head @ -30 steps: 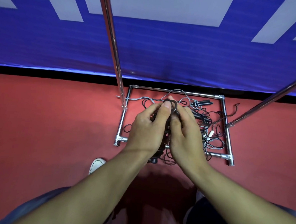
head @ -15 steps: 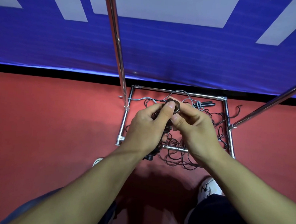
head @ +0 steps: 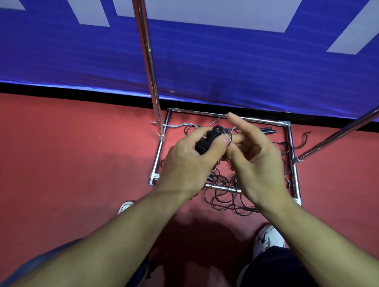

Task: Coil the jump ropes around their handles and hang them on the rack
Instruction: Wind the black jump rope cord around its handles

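My left hand (head: 189, 163) grips a black jump rope bundle (head: 207, 140), its cord wound in tight turns around the handles, thumb pressed on the top turn. My right hand (head: 253, 160) is beside it with fingers spread; a thin loop of cord (head: 228, 139) runs around its middle fingers near my left thumb. Loose black cord (head: 225, 201) trails from the bundle down to the red floor. Below the hands stands the chrome rack, its base frame (head: 159, 154) on the floor and an upright pole (head: 145, 52) rising at the left.
More jump ropes, black and grey, lie tangled inside the rack's base, with black handles (head: 267, 131) at the back. A second chrome pole (head: 344, 133) slants up at the right. A blue padded wall (head: 233, 68) runs behind. My shoes (head: 267, 239) stand on the red floor.
My right hand has opened its fingers and swung outward around the bundle, carrying the cord. More loose cord now lies in front of the rack's base. My right foot has come into view.
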Demonstrator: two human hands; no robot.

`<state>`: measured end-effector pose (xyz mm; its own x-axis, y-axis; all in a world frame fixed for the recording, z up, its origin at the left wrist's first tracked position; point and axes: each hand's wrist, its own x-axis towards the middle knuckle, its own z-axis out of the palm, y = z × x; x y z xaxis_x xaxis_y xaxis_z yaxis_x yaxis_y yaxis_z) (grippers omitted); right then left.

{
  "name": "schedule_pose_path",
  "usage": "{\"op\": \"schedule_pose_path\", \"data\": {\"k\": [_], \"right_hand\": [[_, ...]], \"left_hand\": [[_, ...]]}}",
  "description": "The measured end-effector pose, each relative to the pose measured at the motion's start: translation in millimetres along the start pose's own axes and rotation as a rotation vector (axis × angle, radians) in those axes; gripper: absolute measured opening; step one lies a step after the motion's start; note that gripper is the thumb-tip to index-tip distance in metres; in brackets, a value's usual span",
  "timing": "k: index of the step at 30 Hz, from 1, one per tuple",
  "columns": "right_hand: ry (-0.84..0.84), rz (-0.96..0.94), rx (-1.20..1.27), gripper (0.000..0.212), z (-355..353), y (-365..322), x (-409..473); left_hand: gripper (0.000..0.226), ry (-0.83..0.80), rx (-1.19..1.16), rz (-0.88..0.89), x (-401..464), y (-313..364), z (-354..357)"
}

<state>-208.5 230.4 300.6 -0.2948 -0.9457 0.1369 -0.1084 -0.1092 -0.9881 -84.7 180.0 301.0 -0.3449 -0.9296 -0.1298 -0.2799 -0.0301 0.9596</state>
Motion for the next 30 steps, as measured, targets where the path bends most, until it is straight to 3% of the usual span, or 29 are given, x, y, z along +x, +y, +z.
{"op": "schedule_pose_path", "data": {"k": [7,12,22,25,28,30], "right_hand": [[0.076,0.108,0.190,0.038,4,-2,3],[0.030,0.266,0.385,0.037,4,-3,7],[0.033,0.426,0.752,0.063,3,-11,12],[0.008,0.409,0.660,0.054,3,-10,12],[-0.032,0.291,0.130,0.028,1,-6,7],[0.004,0.187,-0.089,0.020,3,-5,4]], "left_hand": [[0.045,0.068,0.095,0.060,-1,0,-1],[0.023,0.111,0.206,0.114,4,1,-7],[0.029,0.163,0.303,0.113,4,5,-8],[0.033,0.202,0.378,0.100,7,4,-12],[0.035,0.219,0.502,0.098,10,3,-17],[0.035,0.217,0.585,0.123,9,2,-18]]}}
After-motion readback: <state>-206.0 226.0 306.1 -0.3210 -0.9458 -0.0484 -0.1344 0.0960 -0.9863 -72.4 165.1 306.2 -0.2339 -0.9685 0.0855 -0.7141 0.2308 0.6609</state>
